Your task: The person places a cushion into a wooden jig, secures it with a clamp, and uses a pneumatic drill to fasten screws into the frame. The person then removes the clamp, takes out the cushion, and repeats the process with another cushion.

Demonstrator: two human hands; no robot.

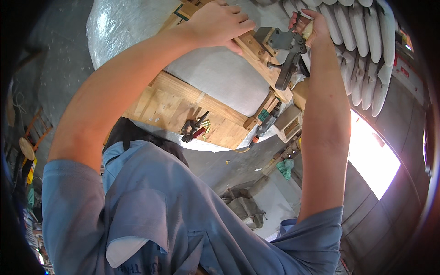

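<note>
My left hand point(220, 23) lies over the wooden bar point(256, 52) of a frame, fingers across its top and thumb along the near side. On the bar's right end a grey metal toggle clamp point(282, 40) is mounted, with a black curved arm point(288, 68) pointing toward me. My right hand point(314, 27) is closed around the clamp's dark lever; a pale yellowish piece point(307, 30) shows against its palm. Under the frame lies a smooth grey-white sheet point(220, 78), bordered on the near side by a wooden board point(169, 105).
On the board lie a black tool with a red part point(195, 128) and several small brass-coloured pieces point(206, 124). A second clamp point(263, 130) sits at its right corner. Clear plastic film point(123, 27) covers the far left. Long whitish pieces point(362, 36) hang in rows at far right.
</note>
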